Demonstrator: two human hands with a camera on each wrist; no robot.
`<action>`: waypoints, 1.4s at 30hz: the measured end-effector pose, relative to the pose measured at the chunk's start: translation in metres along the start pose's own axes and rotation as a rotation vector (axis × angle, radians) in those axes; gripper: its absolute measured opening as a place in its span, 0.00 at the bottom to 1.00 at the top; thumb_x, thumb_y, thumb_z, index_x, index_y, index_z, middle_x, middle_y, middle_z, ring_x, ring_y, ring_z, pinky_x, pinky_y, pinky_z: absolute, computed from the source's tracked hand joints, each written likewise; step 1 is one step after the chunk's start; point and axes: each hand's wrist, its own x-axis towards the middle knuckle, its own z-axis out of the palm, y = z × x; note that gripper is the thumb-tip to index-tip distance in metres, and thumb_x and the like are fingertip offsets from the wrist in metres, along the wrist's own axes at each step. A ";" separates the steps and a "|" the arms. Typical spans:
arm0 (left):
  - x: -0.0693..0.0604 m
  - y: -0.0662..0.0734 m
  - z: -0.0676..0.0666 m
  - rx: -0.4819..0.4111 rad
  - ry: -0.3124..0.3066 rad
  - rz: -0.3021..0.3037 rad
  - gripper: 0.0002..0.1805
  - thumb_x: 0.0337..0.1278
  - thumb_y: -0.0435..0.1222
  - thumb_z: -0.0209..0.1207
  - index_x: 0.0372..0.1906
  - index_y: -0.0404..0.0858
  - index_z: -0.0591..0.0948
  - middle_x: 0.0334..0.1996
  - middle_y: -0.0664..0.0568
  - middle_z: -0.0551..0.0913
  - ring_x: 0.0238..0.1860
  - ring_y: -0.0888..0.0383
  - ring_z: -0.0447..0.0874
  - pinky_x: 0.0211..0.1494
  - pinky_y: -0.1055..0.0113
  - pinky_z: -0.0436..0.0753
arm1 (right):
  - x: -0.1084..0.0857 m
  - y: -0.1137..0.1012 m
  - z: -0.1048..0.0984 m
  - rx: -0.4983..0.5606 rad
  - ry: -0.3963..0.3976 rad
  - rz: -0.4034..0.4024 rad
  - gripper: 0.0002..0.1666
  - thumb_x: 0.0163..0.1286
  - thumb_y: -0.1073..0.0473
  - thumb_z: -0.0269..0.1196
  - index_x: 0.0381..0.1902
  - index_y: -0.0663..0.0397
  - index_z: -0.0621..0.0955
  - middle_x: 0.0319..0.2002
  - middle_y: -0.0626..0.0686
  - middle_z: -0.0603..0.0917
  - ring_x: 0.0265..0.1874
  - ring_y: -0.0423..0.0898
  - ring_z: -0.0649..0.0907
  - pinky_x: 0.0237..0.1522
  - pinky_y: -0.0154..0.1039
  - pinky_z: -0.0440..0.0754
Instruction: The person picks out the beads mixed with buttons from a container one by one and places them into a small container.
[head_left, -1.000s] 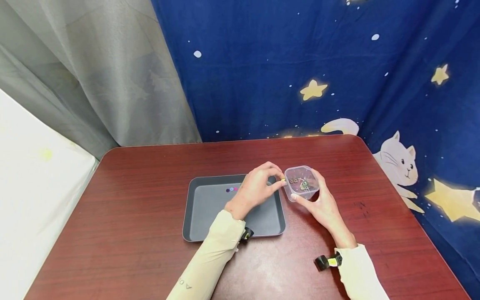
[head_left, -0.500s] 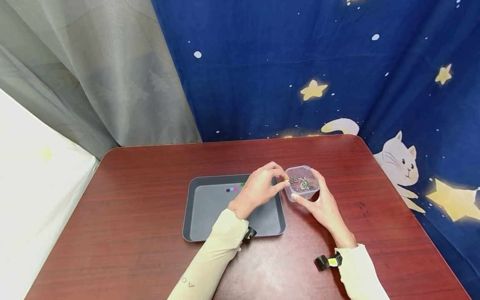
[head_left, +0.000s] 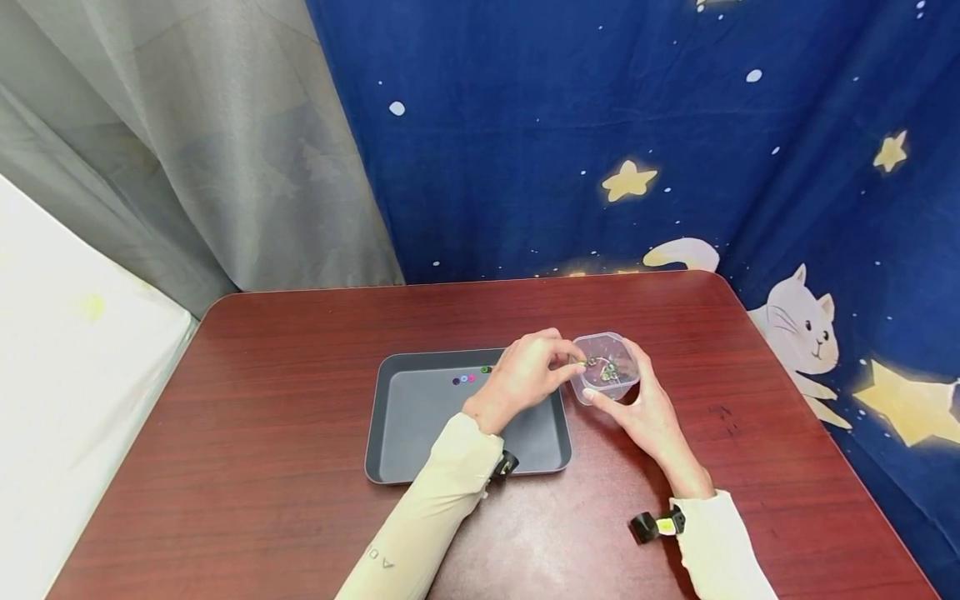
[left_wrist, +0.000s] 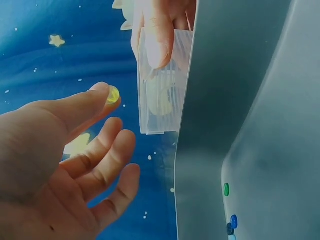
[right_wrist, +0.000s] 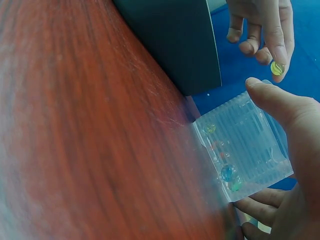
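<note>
My left hand (head_left: pixel 527 371) pinches a yellow-swirled glass marble (right_wrist: pixel 277 68) between thumb and a finger; the other fingers are loosely bent. In the head view that hand is at the left rim of a clear plastic box (head_left: pixel 606 392). My right hand (head_left: pixel 651 408) holds this box by its sides, thumb on the near side, on the table right of the tray. Through its ribbed wall I see a blue marble (right_wrist: pixel 227 173), a green marble (right_wrist: pixel 236 185) and a yellowish marble (right_wrist: pixel 211 128) near the bottom.
A dark grey tray (head_left: pixel 420 433) lies left of the box, under my left forearm. Inside it are several small round pieces, among them a pink piece (head_left: pixel 471 378) and a green piece (left_wrist: pixel 226 189). The reddish wooden table (head_left: pixel 285 400) ends at curtains behind.
My left hand has moved slightly right with the yellow marble, from beside the box to its left rim. The right hand and the box stay nearly still.
</note>
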 end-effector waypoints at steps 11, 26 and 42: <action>0.003 -0.001 0.005 0.046 -0.036 -0.013 0.08 0.66 0.46 0.69 0.46 0.54 0.91 0.33 0.61 0.83 0.33 0.66 0.79 0.35 0.75 0.74 | 0.000 -0.001 0.000 -0.001 -0.004 0.002 0.63 0.61 0.44 0.78 0.84 0.37 0.53 0.77 0.58 0.66 0.71 0.60 0.72 0.70 0.64 0.69; 0.007 0.003 0.010 0.078 -0.079 -0.051 0.07 0.67 0.48 0.68 0.44 0.54 0.91 0.31 0.62 0.84 0.31 0.68 0.79 0.34 0.75 0.74 | 0.000 0.001 0.001 0.003 0.005 -0.014 0.62 0.61 0.44 0.78 0.83 0.38 0.54 0.77 0.58 0.66 0.70 0.60 0.73 0.69 0.64 0.69; 0.002 0.002 0.015 0.050 -0.102 -0.095 0.10 0.68 0.48 0.66 0.50 0.54 0.89 0.37 0.61 0.85 0.35 0.67 0.80 0.37 0.72 0.76 | -0.001 0.003 0.001 0.014 0.010 -0.024 0.61 0.61 0.46 0.78 0.83 0.35 0.54 0.77 0.58 0.67 0.69 0.59 0.74 0.68 0.63 0.69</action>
